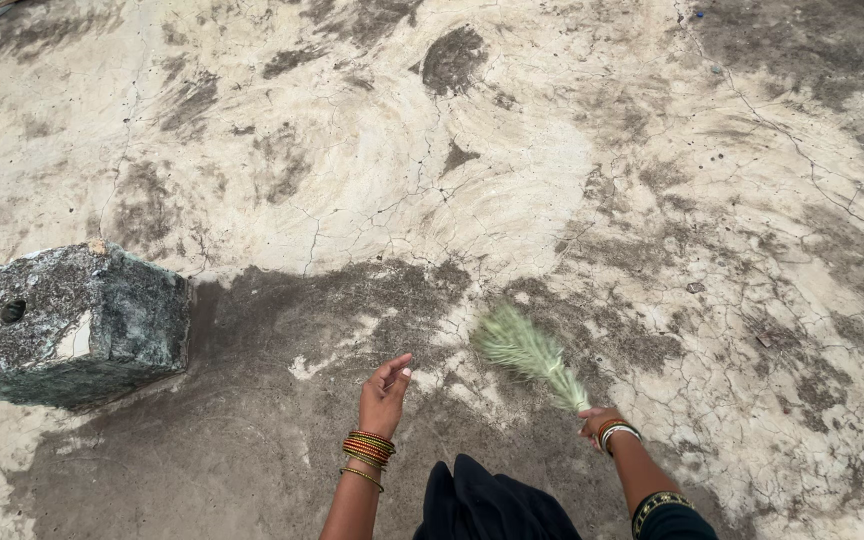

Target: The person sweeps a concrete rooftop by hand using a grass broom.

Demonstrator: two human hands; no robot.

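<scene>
My right hand grips the bound end of a pale green grass broom, whose bristles fan up and to the left, blurred, just above the cracked mud floor. My left hand hangs open with fingers apart and holds nothing, to the left of the broom. Stacked red and gold bangles circle the left wrist; lighter bangles sit on the right wrist. A dark garment shows between my arms at the bottom edge.
A rough dark stone block with a small hole in its top stands at the left on the floor. The floor is pale dried mud with dark damp patches, swirl marks and fine cracks. My shadow darkens the ground in front.
</scene>
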